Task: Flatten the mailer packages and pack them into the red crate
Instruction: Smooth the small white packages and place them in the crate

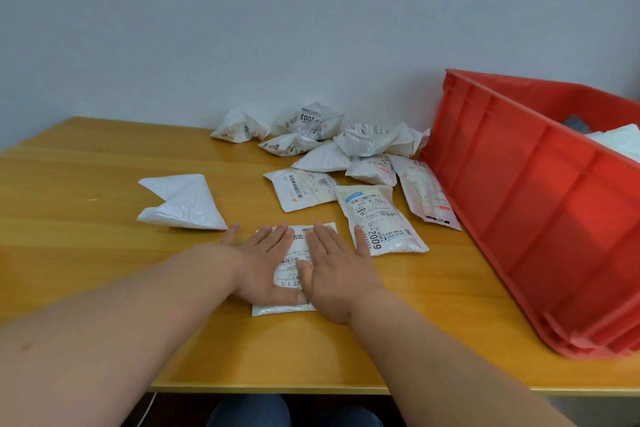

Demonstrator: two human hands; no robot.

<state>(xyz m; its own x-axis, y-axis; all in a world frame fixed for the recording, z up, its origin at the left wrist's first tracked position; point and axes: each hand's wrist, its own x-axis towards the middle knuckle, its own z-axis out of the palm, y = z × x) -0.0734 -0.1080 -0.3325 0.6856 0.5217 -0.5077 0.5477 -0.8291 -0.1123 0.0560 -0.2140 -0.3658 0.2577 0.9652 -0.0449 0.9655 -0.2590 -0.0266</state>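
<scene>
A white mailer package [295, 255] with a printed label lies flat on the wooden table [86, 253] near its front edge. My left hand [265, 262] and my right hand [337, 270] press down on it side by side, palms down with fingers straight. The red crate [526, 204] stands at the right, and white packages [620, 144] show inside it. A pile of several crumpled mailers [322, 139] sits at the back of the table by the wall.
A labelled mailer marked 2009 [379, 218] lies just right of my right hand. Two more mailers [304, 191] [424, 191] lie behind it. A plain white folded mailer [183, 203] rests left of my hands. A grey wall rises behind the table.
</scene>
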